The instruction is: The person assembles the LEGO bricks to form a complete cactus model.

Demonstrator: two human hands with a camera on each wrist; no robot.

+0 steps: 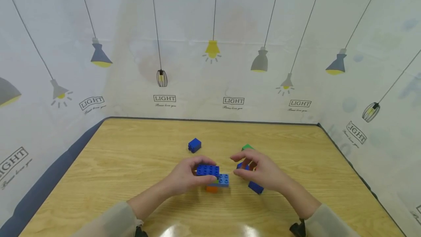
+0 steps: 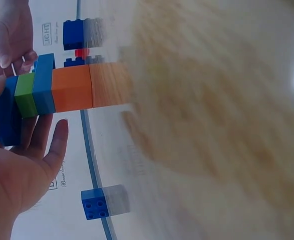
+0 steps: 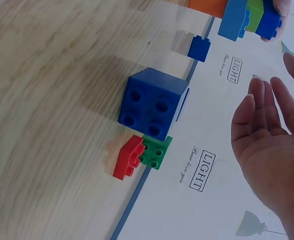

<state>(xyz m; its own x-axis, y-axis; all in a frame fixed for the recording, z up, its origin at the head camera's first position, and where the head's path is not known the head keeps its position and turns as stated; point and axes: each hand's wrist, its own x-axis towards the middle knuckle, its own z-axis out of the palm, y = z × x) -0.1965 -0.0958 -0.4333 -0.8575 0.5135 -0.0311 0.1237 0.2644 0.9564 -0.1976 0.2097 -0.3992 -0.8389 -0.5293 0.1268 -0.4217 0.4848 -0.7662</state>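
My left hand (image 1: 184,177) grips a dark blue brick (image 1: 207,170), thumb at the near side and fingers behind. That brick tops a stack: a lime green brick (image 2: 25,95) lies under it, then a light blue brick (image 1: 224,180) jutting to the right, with an orange brick (image 1: 212,189) at the bottom on the table. To the right of the stack, my right hand (image 1: 268,173) hovers with loosely bent fingers and nothing between them. Beneath it are a dark blue brick (image 1: 255,187) and another blue brick (image 1: 241,165), partly hidden by the fingers.
Beyond the left hand stands a single blue brick (image 1: 194,145). A green brick (image 1: 247,147) lies behind the right hand, with a red brick (image 3: 129,157) beside it in the right wrist view. A wooden table (image 1: 131,145) bears everything, and a printed curtain (image 1: 190,21) surrounds it.
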